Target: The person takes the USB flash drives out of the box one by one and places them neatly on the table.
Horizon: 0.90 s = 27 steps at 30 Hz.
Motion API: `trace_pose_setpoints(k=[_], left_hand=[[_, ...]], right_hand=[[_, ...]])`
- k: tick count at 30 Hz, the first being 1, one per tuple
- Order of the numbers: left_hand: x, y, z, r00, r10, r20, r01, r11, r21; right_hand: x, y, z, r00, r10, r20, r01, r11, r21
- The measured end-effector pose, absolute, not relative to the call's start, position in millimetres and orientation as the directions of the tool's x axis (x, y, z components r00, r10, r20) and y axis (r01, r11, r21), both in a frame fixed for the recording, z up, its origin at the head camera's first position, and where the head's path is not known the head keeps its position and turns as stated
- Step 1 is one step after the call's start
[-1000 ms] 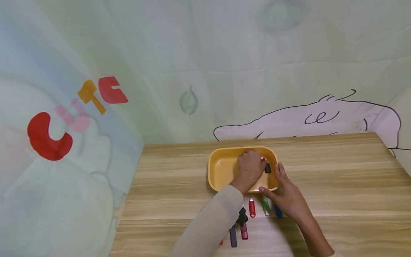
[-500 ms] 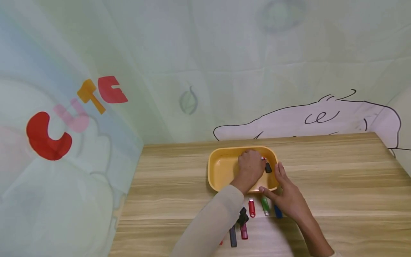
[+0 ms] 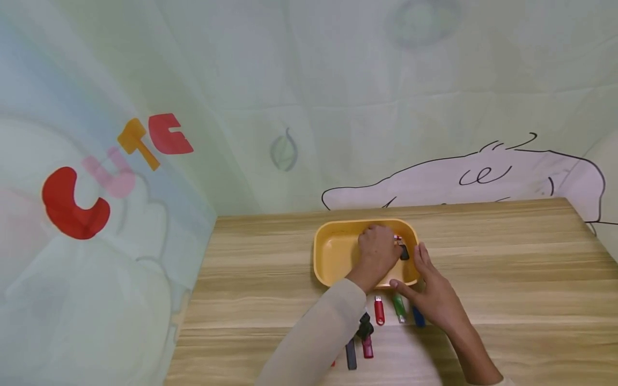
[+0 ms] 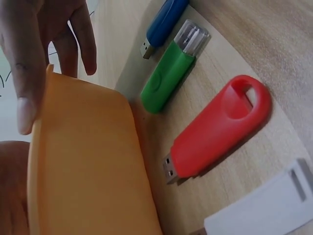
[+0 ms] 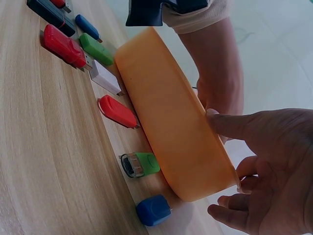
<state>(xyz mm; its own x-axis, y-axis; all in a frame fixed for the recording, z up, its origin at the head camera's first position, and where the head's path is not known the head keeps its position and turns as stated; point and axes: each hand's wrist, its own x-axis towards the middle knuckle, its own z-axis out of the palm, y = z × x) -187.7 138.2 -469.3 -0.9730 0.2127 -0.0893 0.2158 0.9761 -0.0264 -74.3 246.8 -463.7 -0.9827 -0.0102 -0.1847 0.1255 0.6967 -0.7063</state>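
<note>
An orange plastic box (image 3: 335, 257) stands on the table. My left hand (image 3: 376, 251) reaches down into it, knuckles up, and its fingertips are hidden. Beside its thumb, in the box's right end, lies a small black object (image 3: 404, 253) with a bit of red and white behind it. My right hand (image 3: 436, 300) rests at the box's near right corner, its thumb on the rim and its fingers along the right end. Several USB sticks lie just in front: a red USB stick (image 4: 217, 129), a green USB stick (image 4: 168, 73) and a blue USB stick (image 4: 164, 22).
A white USB stick (image 5: 104, 77) lies in the same row. Nearer to me are more sticks, among them a dark USB stick (image 3: 351, 355) and a dark red USB stick (image 3: 368, 347). A printed cloth (image 3: 270, 107) hangs behind the table (image 3: 521, 268).
Both hands stay in nearly the same place, as does the box. The small black object by the left thumb has shifted very slightly.
</note>
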Motion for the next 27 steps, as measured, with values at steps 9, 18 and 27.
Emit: trace_pose_setpoints(k=[9, 18, 27], left_hand=[[-181.7, 135.5, -461.6, -0.967, 0.232, -0.106, 0.232, 0.973, 0.008], [-173.4, 127.5, -450.1, -0.955, 0.284, -0.092, 0.270, 0.953, 0.137], [-167.5, 120.5, -439.6, -0.943, 0.316, -0.105, 0.294, 0.938, 0.183]], right_hand=[[-73.8, 247.1, -464.0, -0.984, -0.014, -0.177, 0.118, 0.693, -0.711], [-72.7, 246.8, -463.8, -0.984, -0.012, -0.178, 0.122, 0.684, -0.719], [-73.0, 246.7, -464.1, -0.982, -0.006, -0.189, 0.133, 0.686, -0.715]])
